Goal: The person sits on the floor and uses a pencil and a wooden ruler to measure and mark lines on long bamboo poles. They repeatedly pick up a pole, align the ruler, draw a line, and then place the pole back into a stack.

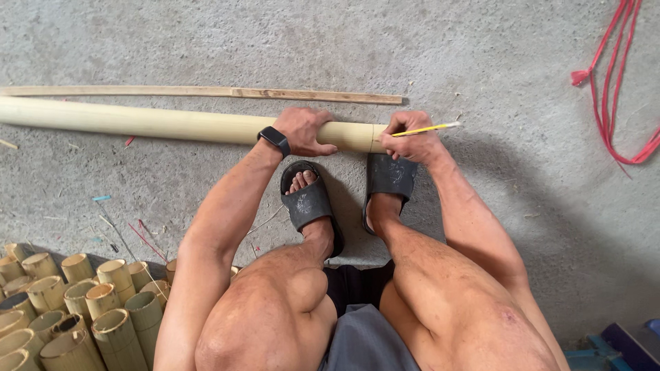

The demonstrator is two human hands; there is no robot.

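A long bamboo pole (172,124) lies flat on the concrete floor (481,55). Beyond the pole, just beside it, lies a thin wooden strip (206,92). Well to the right of the pole lies a red cord (612,89). On the near side of the pole, to the left, stands a cluster of short bamboo tubes (69,309). Two dark sandals (388,175) rest just short of the pole's right end.

The left hand (302,130), with a black wristband (274,140), is clamped over the pole near its right end. The right hand (409,141) rests at that end, fingers pinched together on a yellow pencil (430,128), whose far end points right, away from the pole.
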